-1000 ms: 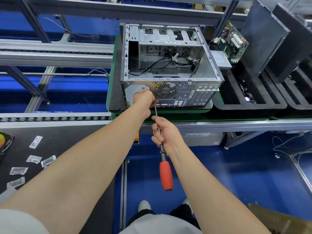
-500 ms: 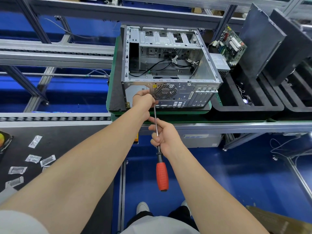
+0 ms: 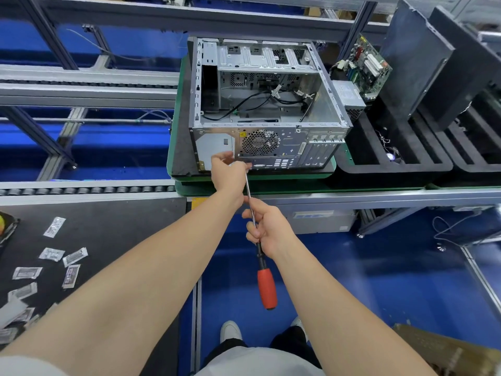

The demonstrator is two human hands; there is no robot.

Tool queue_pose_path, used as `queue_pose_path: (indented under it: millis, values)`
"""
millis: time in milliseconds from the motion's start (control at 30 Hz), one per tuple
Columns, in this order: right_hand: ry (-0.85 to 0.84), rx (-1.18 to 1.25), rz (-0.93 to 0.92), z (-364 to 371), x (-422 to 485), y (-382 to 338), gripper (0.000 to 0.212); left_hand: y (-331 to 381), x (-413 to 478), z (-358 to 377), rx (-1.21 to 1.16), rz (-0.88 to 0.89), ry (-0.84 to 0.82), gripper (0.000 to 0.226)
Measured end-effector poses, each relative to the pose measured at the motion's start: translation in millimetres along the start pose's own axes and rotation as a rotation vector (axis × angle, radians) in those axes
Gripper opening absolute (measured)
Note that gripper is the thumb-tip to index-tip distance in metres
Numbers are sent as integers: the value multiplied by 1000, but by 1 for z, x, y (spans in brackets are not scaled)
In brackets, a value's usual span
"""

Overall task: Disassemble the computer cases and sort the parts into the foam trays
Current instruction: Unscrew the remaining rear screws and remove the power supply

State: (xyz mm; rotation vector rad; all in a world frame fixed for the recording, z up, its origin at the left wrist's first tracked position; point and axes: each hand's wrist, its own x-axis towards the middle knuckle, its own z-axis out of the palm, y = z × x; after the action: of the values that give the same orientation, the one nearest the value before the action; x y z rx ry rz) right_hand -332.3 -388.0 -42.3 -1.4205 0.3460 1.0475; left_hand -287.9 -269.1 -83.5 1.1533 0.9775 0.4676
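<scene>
An open metal computer case (image 3: 271,109) lies on a green pallet (image 3: 176,147), its rear panel with the fan grille facing me and loose black cables inside. My right hand (image 3: 267,229) grips the steel shaft of a long screwdriver (image 3: 267,287) with a red handle that hangs below my wrist. My left hand (image 3: 229,170) is at the lower rear panel, fingers curled around the screwdriver's tip end. A black foam tray (image 3: 385,169) to the right holds a green motherboard (image 3: 366,67) and a grey power supply (image 3: 348,97).
Dark foam panels (image 3: 417,58) stand upright in the trays at far right. A roller conveyor (image 3: 81,189) runs left of the pallet. Several small plastic bags (image 3: 65,263) lie on the black bench at lower left. My shoes (image 3: 230,331) stand on the blue floor.
The left hand has shifted slightly lower on the rear panel, uncovering more of the panel's left plate. The right hand keeps its grip on the shaft.
</scene>
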Motion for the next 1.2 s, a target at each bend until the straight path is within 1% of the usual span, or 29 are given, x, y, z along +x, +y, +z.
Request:
queue_pose_path:
  millis: [100, 167, 367, 400, 500, 600, 767, 933, 1100, 1200]
  values:
    - [5, -37, 9, -10, 1, 3, 29, -10, -8, 3, -30, -37, 75, 39]
    - [13, -21, 9, -19, 3, 7, 21, -18, -15, 9, -62, -53, 89, 37]
    - [22, -32, -1, -77, 30, 19, 22, -40, -37, 46, -40, 10, -16, 29]
    - [7, -11, -20, -93, 36, 22, 22, -44, -42, 55, -39, 16, -34, 27]
    - [-80, 152, -147, -151, 54, 35, 25, -55, -60, 95, -41, 25, -84, 22]
    - [-111, 198, -222, -211, 64, 35, 25, -65, -78, 144, -31, 31, -141, 20]
    - [-90, 233, -275, -300, 72, 3, 28, -75, -104, 236, 11, 47, -218, 20]
    - [-29, 220, -297, -356, 84, -44, 30, -70, -99, 309, 35, 33, -203, 20]
    - [25, 138, -249, -384, 103, -78, 23, -65, -83, 345, 93, 2, -126, 16]
    - [117, 80, -164, -392, 110, -89, 22, -64, -68, 352, 265, 94, -109, 12]
